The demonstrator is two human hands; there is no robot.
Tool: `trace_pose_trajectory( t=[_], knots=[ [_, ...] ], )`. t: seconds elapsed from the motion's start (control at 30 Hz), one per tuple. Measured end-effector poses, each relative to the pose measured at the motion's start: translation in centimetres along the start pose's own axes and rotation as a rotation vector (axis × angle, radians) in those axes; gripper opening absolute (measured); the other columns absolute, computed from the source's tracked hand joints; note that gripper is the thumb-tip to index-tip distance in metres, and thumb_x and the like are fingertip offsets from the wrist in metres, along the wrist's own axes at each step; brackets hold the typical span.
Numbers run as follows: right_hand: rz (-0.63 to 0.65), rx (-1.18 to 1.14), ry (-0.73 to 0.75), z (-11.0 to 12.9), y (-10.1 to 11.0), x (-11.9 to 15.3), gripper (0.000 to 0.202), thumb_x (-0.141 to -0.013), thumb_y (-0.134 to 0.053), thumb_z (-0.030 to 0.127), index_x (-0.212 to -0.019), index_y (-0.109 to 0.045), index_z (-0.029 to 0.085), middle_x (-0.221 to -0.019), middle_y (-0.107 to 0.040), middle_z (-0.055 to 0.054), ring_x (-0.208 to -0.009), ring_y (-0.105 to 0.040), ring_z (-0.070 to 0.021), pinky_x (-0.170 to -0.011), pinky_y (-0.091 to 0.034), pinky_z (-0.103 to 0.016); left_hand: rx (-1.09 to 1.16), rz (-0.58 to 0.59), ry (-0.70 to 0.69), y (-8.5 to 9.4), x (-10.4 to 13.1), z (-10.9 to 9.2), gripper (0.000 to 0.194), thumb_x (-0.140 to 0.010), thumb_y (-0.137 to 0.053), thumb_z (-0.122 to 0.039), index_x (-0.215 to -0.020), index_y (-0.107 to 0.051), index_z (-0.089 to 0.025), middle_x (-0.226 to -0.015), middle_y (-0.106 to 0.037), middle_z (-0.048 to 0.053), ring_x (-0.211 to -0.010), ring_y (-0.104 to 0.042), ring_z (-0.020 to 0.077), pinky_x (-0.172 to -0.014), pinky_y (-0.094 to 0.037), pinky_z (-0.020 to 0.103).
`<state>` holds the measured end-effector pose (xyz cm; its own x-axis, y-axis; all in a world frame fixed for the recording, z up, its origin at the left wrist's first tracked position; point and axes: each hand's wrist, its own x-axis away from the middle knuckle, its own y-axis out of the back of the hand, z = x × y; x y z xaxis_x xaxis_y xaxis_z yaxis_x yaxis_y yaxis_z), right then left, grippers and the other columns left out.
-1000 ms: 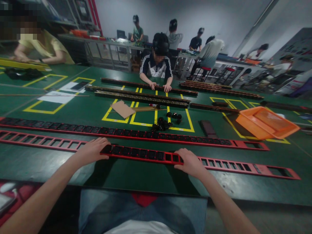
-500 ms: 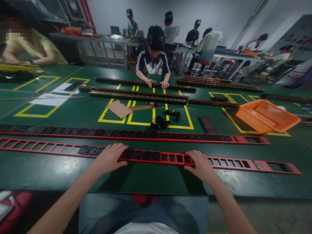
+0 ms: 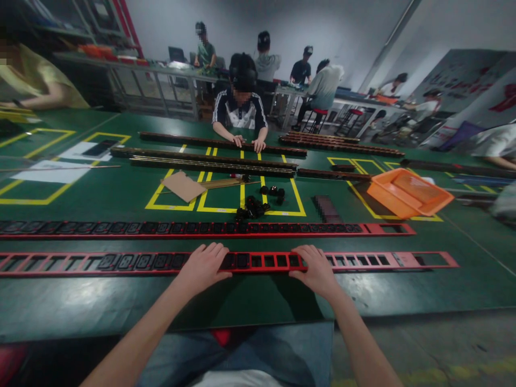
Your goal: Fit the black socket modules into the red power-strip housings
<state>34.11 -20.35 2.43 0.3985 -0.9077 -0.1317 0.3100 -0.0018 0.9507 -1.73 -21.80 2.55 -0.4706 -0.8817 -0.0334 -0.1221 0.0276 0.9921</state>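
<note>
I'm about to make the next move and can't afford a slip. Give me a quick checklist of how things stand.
1. Left hand on the near red frame: ok, gripping across it.
2. Right hand on the same frame: ok, further right.
3. All its slots filled: not ok, open slots both sides of the black sockets.
4. Sockets fully seated: cannot tell, too small and blurred.
5. Co-worker's hands away from this frame: ok, across the table.

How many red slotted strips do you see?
2. The nearer strip has the left hand and right hand on it; the farther strip lies just beyond, roughly parallel. Both run past the left picture edge; others may be hidden.
</note>
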Motion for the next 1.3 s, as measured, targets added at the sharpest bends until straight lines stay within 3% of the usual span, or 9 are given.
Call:
trace_pose_trajectory(
  t=[0.13, 0.3, 0.47, 0.8, 1.1, 1.3],
  knots=[
    [-0.004, 0.005, 0.012, 1.1, 0.1, -1.8, 0.047, -0.075, -0.077, 0.036, -0.117, -0.059, 0.023, -0.118, -0.063, -0.008, -0.109, -0.055, -0.0287, -0.094, -0.04, -0.044, 0.019, -0.017, 0.004, 0.5, 0.0, 1.8, 0.045, -0.085, -0.06, -0.053, -0.115, -0.057, -0.019, -0.113, -0.064, 0.009, -0.106, -0.057, 0.0253, -0.088, -0.042, 0.037],
    [0.03, 0.001, 0.002, 1.4, -1.0, -3.2, 0.045, -0.076, -0.076, 0.036, -0.116, -0.06, 0.023, -0.118, -0.063, -0.007, -0.111, -0.054, -0.0274, -0.093, -0.04, -0.043, 0.032, -0.004, 0.02, -0.2, -0.3, 3.2, 0.045, -0.084, -0.062, -0.052, -0.116, -0.057, -0.02, -0.113, -0.065, 0.008, -0.107, -0.058, 0.0255, -0.091, -0.042, 0.038],
    [0.028, -0.03, -0.012, 1.3, -1.5, -2.8, 0.043, -0.077, -0.075, 0.036, -0.117, -0.06, 0.025, -0.117, -0.063, -0.006, -0.109, -0.055, -0.0269, -0.092, -0.041, -0.043, 0.039, 0.011, 0.016, -0.4, -0.4, 3.1, 0.045, -0.086, -0.059, -0.053, -0.115, -0.058, -0.02, -0.113, -0.065, 0.008, -0.107, -0.058, 0.0251, -0.09, -0.042, 0.037],
    [0.006, -0.092, -0.006, 1.2, -1.2, -2.7, 0.044, -0.078, -0.074, 0.039, -0.117, -0.061, 0.024, -0.117, -0.063, -0.008, -0.11, -0.055, -0.0285, -0.094, -0.04, -0.046, 0.044, 0.001, 0.011, 0.8, 0.1, 3.2, 0.045, -0.084, -0.061, -0.053, -0.115, -0.058, -0.021, -0.114, -0.065, 0.008, -0.108, -0.058, 0.0254, -0.092, -0.041, 0.038],
    [0.008, -0.087, -0.011, 3.0, -2.9, -4.0, 0.044, -0.078, -0.075, 0.035, -0.117, -0.06, 0.023, -0.119, -0.062, -0.008, -0.112, -0.053, -0.0276, -0.094, -0.04, -0.045, 0.053, 0.002, 0.076, -0.6, 0.5, 5.3, 0.044, -0.083, -0.063, -0.051, -0.116, -0.057, -0.021, -0.117, -0.063, 0.008, -0.111, -0.056, 0.0262, -0.095, -0.041, 0.039],
    [0.02, -0.08, -0.013, 2.6, -3.2, -4.7, 0.047, -0.076, -0.076, 0.037, -0.118, -0.061, 0.022, -0.12, -0.063, -0.008, -0.113, -0.053, -0.0288, -0.095, -0.04, -0.047, 0.046, -0.004, 0.108, 0.0, 0.0, 4.2, 0.042, -0.082, -0.063, -0.049, -0.114, -0.057, -0.022, -0.114, -0.062, 0.008, -0.108, -0.055, 0.0271, -0.094, -0.041, 0.041]
  ],
)
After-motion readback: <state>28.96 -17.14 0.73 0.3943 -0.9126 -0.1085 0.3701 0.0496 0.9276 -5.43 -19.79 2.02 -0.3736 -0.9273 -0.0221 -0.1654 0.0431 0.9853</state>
